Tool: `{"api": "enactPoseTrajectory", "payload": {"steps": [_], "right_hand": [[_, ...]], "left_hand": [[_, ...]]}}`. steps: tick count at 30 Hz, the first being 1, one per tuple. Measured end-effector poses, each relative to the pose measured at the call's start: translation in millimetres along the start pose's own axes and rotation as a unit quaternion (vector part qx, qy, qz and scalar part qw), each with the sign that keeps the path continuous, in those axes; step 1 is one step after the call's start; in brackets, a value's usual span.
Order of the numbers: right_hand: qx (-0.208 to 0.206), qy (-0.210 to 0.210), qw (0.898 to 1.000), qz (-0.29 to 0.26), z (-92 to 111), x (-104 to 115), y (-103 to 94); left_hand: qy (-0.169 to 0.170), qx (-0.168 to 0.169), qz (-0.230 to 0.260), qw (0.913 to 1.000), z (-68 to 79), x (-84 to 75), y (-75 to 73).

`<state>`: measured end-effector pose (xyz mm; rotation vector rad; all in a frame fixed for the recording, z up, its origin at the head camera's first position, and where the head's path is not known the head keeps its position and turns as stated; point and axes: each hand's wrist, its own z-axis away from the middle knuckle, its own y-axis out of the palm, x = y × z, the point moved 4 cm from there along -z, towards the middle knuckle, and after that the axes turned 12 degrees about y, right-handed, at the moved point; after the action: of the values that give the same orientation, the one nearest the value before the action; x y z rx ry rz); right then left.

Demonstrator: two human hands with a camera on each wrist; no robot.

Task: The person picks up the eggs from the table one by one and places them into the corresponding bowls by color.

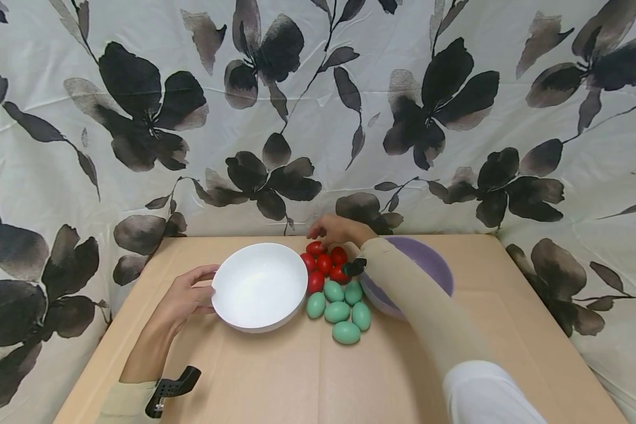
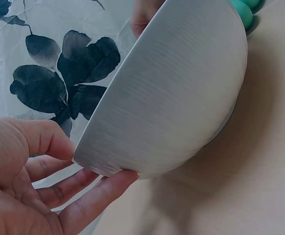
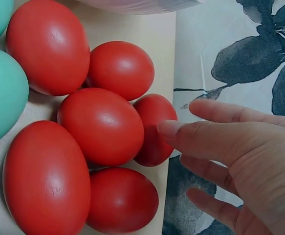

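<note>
My left hand [image 1: 188,297] is at the left side of a white bowl [image 1: 259,287]. In the left wrist view its thumb meets the rim, and other fingertips lie against the bowl's outer wall. Inside, the bowl shows only bare white. Over the far end of a cluster of red eggs [image 1: 324,264] reaches my right hand [image 1: 341,229], fingers spread and extended. Its thumb tip overlaps the farthest red egg [image 3: 152,139] in the right wrist view, while the other fingers hang past the table edge. Several green eggs [image 1: 337,312] lie on the near side of the red ones.
A purple bowl [image 1: 429,259] stands right of the eggs, partly covered by my right forearm. The wooden table [image 1: 275,377] ends just behind the eggs, against a floral cloth [image 1: 350,135]. Black mounts [image 1: 172,388] sit on both wrists.
</note>
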<state>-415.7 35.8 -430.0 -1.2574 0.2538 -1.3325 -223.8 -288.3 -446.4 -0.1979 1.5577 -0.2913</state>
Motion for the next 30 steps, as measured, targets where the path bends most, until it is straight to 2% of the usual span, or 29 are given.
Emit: {"api": "enactPoseTrajectory", "payload": {"steps": [9,19,30], "right_hand": [[-0.008,0.028,1.0,-0.006,-2.8,-1.4,6.1],[-0.01,0.062,0.998,0.013,-4.6,-3.2,11.4],[-0.004,0.058,0.997,0.051,-6.0,1.7,13.1]], "left_hand": [[0.0,0.003,-0.007,1.0,2.2,-3.2,-0.8],[-0.001,0.001,-0.013,0.9999,2.2,-3.4,-1.4],[-0.001,0.0,-0.016,0.9999,2.5,-5.3,-0.9]]}}
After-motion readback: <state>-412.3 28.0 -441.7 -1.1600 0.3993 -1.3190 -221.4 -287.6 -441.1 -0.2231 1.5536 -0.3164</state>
